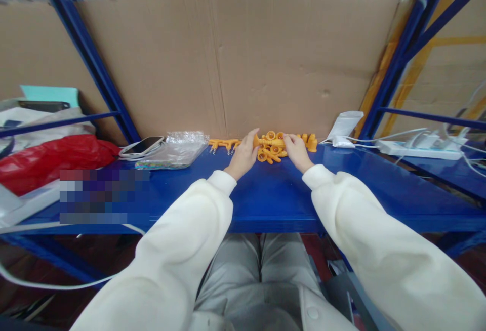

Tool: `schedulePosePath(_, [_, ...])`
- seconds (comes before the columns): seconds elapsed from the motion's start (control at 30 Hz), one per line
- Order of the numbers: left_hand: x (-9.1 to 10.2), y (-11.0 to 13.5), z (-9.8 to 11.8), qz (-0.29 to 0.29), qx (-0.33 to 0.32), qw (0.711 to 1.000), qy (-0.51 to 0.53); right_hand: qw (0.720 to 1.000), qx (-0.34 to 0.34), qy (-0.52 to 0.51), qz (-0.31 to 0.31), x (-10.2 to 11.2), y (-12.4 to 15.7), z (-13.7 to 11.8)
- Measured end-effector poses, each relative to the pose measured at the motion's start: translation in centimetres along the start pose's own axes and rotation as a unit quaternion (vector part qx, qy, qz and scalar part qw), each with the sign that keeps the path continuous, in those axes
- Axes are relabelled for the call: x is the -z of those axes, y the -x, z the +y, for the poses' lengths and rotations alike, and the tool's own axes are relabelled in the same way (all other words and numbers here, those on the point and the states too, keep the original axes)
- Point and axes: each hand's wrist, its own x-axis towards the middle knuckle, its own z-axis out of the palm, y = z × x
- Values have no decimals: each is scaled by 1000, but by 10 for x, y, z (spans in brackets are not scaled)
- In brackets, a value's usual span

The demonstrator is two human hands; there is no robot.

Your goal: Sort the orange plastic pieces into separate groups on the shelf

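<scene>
A person in white sleeves has both hands near the middle of the far edge of a blue desk (266, 199), where a tall cardboard sheet (243, 68) rises behind it. One long orange piece (271, 141) lies crosswise between them, above a pile of orange parts (270, 157): the fingers of the left hand (244, 155) are curled together around its left end, and those of the right hand (297, 152) are pressed together on its right end, probably to steady it from both sides. The pile shows at least four round, cup-like ends; overlap prevents a full count. Beside the left hand, along the far edge, lies a row of orange parts with small springs (220, 143), at least two springs visible; beyond the right hand is another orange cluster (311, 142), too crowded to count. Toward the far left corner sit one phone (146, 145) and one clear plastic packet (176, 153), perhaps set aside to leave working room. One red bag (64, 161) lies farther left. Toward the far right corner are one white adapter (342, 141) and one power strip (421, 150), its cables probably kept back from the hands.
</scene>
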Motion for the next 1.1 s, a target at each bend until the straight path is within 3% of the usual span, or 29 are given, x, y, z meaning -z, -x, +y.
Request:
schedulePosePath(0.13, [-3,-1,-2,8,12,1000,-1,998,-14,60,7,-7,-8,-4])
schedulePosePath(0.4, [-1,-1,-7,18,40,999,-14,997,-30,65,17,-17,-14,-17])
schedulePosePath(0.83, [-3,-2,-5,14,22,1000,8,998,14,43,46,-6,1,-20])
schedulePosePath(1.1, [-5,0,-7,15,32,998,45,998,7,52,45,-3,3,-22])
